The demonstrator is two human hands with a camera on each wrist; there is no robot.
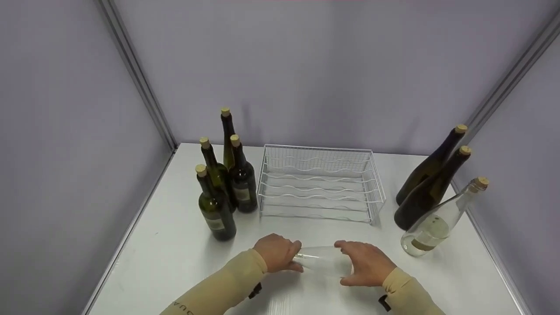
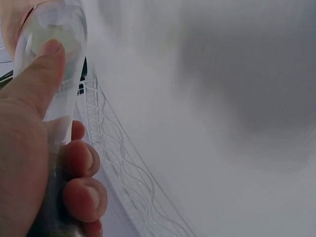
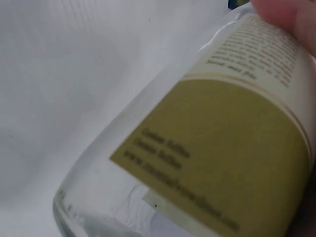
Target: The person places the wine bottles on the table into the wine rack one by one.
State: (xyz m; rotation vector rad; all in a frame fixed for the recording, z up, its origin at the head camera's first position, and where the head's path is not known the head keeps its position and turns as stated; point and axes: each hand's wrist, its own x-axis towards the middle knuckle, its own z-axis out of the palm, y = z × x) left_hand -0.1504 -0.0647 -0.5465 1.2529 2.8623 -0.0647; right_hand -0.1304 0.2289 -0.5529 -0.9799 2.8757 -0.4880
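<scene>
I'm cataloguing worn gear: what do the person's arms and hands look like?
Left sleeve and right sleeve are yellowish beige and wrist-length; dark lettering marks the left one. A small black piece shows beside each wrist. Left grip and right grip are gloveless.

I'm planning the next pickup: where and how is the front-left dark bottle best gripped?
Probably by the neck, just below the cork, coming from the near side with the left hand, once free of the clear bottle. The front-left dark bottle stands on its base, and the neck is its slimmest part; other dark bottles stand close behind, leaving the near side open.
</scene>
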